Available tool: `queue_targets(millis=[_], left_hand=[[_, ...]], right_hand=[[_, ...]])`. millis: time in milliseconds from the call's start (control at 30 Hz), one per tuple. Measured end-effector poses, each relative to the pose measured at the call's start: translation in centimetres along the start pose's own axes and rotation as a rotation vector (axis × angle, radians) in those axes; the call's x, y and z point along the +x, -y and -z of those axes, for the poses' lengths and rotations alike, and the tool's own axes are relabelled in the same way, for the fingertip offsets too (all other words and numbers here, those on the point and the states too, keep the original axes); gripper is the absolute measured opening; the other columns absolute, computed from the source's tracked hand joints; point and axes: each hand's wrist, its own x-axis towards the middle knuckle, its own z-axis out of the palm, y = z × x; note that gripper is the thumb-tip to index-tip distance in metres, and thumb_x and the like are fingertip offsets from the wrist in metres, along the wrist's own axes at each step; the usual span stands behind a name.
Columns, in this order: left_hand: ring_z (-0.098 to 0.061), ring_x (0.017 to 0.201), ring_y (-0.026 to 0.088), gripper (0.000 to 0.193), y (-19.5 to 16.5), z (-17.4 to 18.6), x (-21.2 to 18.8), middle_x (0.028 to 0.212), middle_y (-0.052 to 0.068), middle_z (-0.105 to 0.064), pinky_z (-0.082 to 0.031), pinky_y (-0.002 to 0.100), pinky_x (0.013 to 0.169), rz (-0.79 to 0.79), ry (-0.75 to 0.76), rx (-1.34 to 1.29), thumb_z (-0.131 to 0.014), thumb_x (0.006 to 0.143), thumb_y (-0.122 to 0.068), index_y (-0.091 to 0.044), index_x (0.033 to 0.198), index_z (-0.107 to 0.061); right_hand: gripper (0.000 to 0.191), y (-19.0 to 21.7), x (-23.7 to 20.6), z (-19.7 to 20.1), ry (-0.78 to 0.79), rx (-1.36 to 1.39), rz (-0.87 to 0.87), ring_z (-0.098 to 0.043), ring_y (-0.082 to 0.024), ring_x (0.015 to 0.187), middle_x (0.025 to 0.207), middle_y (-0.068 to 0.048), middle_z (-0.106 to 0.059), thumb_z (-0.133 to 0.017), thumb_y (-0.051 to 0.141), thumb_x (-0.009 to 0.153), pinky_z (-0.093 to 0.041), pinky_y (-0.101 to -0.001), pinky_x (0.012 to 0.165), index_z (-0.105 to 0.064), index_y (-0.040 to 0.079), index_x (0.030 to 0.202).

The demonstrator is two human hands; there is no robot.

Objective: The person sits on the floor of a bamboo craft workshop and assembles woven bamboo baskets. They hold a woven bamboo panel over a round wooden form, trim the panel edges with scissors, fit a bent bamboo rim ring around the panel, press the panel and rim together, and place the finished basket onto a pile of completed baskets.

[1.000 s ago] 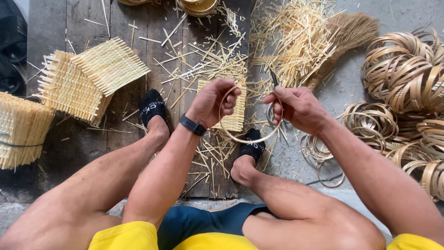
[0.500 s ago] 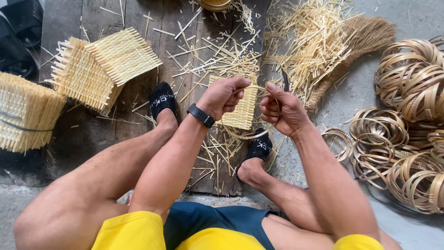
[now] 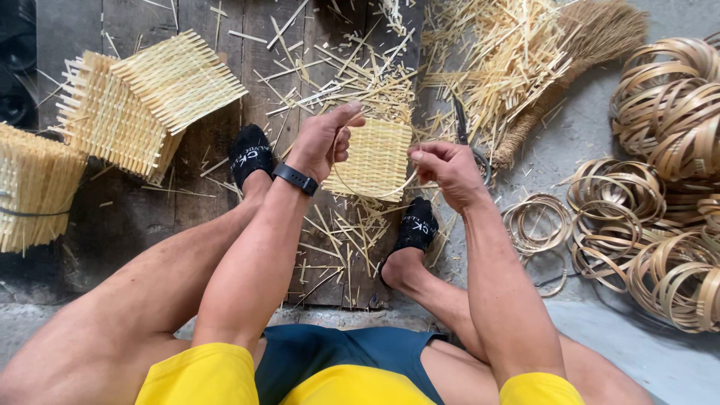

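Bamboo strip [image 3: 375, 193] between both hands

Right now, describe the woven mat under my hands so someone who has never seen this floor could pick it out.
Start at the dark wooden boards littered with straw splints. Between the two black-socked feet lies a small flat woven mat, just beyond the left hand and right hand. Unlike the larger woven panels stacked at the left, it lies alone.

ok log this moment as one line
left hand: pinching thin bamboo strip | right hand: pinching its other end | strip: bent in loop | behind: woven mat | floor: loose splints
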Motion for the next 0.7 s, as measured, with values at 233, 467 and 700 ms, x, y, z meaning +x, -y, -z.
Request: queue_targets(millis=[233,467,700], left_hand=[[-0.067,0.065,0.010,0.026,5.7,4.3,3.7,0.076,0.000,-0.073,-0.057,0.026,0.059,-0.218,-0.342,0.548,-0.081,0.073,-0.011,-0.003,0.097,-0.077],[-0.073,0.073,0.018,0.014,9.0,5.9,5.6,0.086,0.007,-0.077,-0.059,0.032,0.071,-0.327,-0.519,1.012,-0.081,0.080,-0.013,-0.013,0.093,-0.083],[-0.075,0.074,0.023,0.014,9.0,6.0,5.4,0.083,0.011,-0.078,-0.059,0.034,0.076,-0.312,-0.598,0.990,-0.085,0.077,-0.015,-0.011,0.090,-0.082]], right_hand=[[0.019,-5.7,2.6,-1.5,-0.347,-0.193,-0.043,-0.068,-0.010,0.057,0.074,-0.006,-0.072,-0.078,0.005,0.084,-0.056,-0.0242,0.046,-0.070,0.001,0.100],[0.013,-11.2,5.3,-2.9,-0.552,-0.621,0.123,-0.070,-0.015,0.066,0.075,-0.007,-0.077,-0.084,0.008,0.079,-0.056,-0.0299,0.065,-0.081,0.005,0.091],[0.014,-12.6,6.0,-3.0,-0.575,-0.583,0.028,-0.073,-0.014,0.072,0.083,-0.006,-0.079,-0.083,0.013,0.080,-0.058,-0.0298,0.073,-0.082,0.010,0.094]])
